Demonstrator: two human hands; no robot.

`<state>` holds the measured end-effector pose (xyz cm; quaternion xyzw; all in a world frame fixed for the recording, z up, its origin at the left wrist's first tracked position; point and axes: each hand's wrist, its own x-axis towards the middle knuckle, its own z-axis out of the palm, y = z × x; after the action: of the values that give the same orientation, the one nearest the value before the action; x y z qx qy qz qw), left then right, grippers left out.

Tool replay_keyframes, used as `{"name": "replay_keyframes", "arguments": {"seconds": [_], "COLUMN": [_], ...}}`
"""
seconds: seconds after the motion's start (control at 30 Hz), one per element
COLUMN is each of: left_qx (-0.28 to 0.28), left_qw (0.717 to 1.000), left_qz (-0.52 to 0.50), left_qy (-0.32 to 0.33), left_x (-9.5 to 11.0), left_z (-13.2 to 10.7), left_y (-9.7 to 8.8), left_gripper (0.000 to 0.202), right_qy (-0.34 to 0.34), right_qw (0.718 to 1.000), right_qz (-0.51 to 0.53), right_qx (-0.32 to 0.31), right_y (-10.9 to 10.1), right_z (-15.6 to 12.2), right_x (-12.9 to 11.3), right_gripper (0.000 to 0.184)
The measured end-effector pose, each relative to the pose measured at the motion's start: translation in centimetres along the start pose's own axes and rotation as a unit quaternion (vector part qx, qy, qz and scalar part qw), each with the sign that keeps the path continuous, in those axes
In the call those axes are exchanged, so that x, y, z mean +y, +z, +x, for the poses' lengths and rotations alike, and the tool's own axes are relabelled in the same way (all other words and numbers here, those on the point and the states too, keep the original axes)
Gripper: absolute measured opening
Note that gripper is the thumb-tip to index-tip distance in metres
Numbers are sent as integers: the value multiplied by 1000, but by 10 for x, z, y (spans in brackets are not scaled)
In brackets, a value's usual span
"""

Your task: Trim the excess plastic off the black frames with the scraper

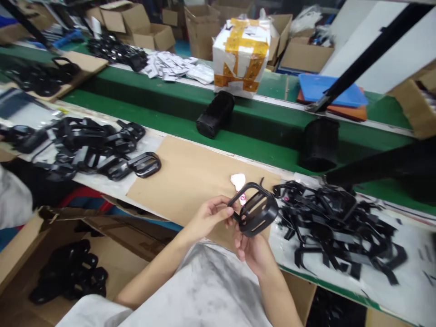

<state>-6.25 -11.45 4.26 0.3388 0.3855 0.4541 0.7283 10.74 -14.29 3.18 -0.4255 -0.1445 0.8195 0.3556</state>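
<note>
Between my hands, above the brown cardboard sheet, is a black plastic frame with a rounded loop and long slots. It is tilted. My left hand pinches its left side between thumb and fingers. My right hand is closed around its lower end from beneath, with some fingertips hidden behind it. Just behind the frame lies a small white piece with pink marks. Similar black frames are piled on the left, with one slotted frame at the sheet's edge.
Thin black parts lie heaped at the right. Two black cylindrical pieces rest on the green conveyor, beyond which stands a taped box. An open carton with black parts is at lower left. Another person's sleeve shows far left.
</note>
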Motion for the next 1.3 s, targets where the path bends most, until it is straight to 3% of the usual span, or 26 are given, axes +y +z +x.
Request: {"name": "replay_keyframes", "arguments": {"seconds": [0.13,0.27,0.4,0.57,0.7,0.83,0.93,1.1,1.3], "left_qx": [46,156,263,381,457,461,429,400,409], "left_qw": [998,982,949,887,804,723,693,674,676], "left_qz": [-5,9,45,133,278,460,553,613,602], "left_qy": [32,103,166,223,259,230,172,104,116], "left_x": [10,31,49,76,119,162,177,171,164], "left_z": [-2,-13,-34,-60,-62,-40,-16,11,-2], "left_y": [-25,-63,-102,-144,-180,-216,-237,-261,-258], "left_gripper": [43,45,45,44,46,41,40,41,46], "right_qy": [-22,-63,-103,-137,-126,-168,-157,-115,-137], "right_qw": [998,984,959,945,947,942,943,951,947], "right_qz": [-58,-164,-260,-285,-287,-278,-282,-280,-285], "right_qx": [-4,16,45,83,64,86,81,67,56], "right_y": [1,-12,-31,-48,-48,-41,-44,-58,-55], "right_z": [-2,4,15,25,27,26,28,32,29], "right_x": [2,-1,-2,-2,-1,4,3,-5,-5], "right_gripper": [50,48,54,56,58,56,58,62,60]}}
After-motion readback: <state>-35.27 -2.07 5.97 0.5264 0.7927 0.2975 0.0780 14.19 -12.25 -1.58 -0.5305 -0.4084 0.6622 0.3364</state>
